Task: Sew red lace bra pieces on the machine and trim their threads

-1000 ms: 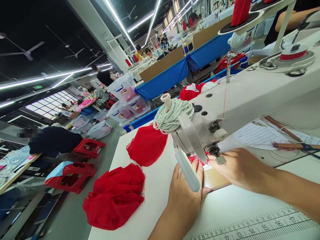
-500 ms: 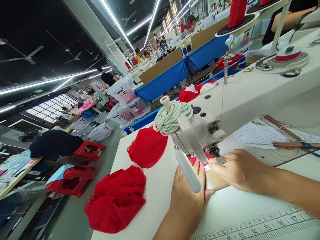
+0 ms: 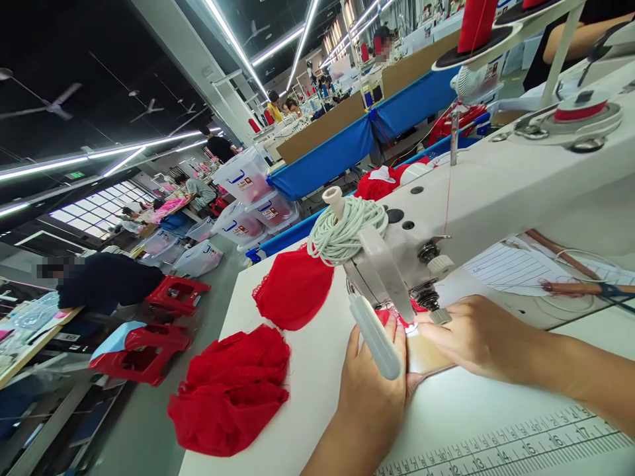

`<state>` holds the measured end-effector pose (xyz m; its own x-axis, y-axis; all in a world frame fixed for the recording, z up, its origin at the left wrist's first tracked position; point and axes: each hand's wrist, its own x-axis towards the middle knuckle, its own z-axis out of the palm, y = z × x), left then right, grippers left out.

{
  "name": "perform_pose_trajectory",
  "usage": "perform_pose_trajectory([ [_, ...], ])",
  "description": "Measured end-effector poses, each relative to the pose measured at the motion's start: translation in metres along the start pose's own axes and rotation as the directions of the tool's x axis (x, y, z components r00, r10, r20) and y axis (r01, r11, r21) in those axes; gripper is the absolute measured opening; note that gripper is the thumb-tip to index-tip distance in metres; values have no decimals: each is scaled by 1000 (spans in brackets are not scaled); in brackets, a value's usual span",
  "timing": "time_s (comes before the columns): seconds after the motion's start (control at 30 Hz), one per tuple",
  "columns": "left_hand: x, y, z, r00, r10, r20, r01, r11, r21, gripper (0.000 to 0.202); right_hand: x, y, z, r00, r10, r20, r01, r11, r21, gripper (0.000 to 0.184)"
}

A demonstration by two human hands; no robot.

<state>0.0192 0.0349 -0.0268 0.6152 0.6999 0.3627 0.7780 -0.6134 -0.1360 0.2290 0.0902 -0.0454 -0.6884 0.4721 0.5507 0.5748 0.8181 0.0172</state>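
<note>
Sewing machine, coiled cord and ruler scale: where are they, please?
Sewing machine [image 3: 496,178]: head view, on its pale arm.
Coiled cord [image 3: 343,235]: head view, front loops.
Ruler scale [image 3: 516,445]: head view, around its middle.

A sewing workshop — large, lit by long strip lights [image 3: 278,46].
A sewing machine [image 3: 516,165] stands on the tabletop [image 3: 308,377] beside red fabric [image 3: 231,396]; beyond — stacked plastic bins [image 3: 245,175], red stools [image 3: 112,367], ceiling fans [image 3: 54,107] and people [image 3: 106,281] at further workstations [image 3: 322,162].

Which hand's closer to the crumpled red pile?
Left. The left hand is right of the crumpled red pile, with white tabletop between; the right hand is farther right, beyond the left.
</note>
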Motion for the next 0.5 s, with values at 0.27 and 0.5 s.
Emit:
perform_pose_trajectory([
  [0.27, -1, 0, 3, 1000, 8, -28, -8, 1000, 22, 49, -2, 0, 3, 1000, 6, -19, -6, 1000, 1, 20],
  [0.5, 0, 1, 3, 999, -7, -53, 8, 1000, 13, 46, 0, 0, 0, 1000, 27, -1, -27, 1000, -3, 23],
])
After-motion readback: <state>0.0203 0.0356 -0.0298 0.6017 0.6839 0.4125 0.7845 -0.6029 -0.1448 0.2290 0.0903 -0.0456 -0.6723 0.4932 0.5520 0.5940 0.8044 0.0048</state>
